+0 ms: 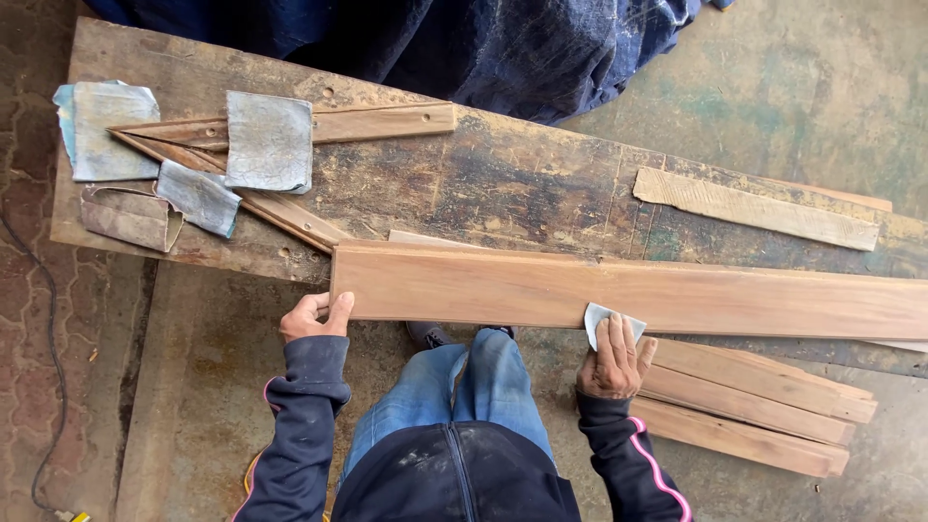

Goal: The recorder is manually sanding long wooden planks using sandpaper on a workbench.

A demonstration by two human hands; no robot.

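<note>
Left hand (314, 319) grip closed over the near left corner of the long smooth reddish plank (628, 295), thumb on top. Right hand (615, 360) grip flat, fingers pressing a small pale sandpaper piece (601, 317) against the plank's near edge. Plank lies across the worn, stained wooden counter (503, 184). Beyond the left hand: grey, curled used sandpaper sheets (269, 140) on thin pointed wood strips (387, 123). Just right of the right hand: stacked wooden slats (754, 406). Rough pale strip (754, 208) further off.
</note>
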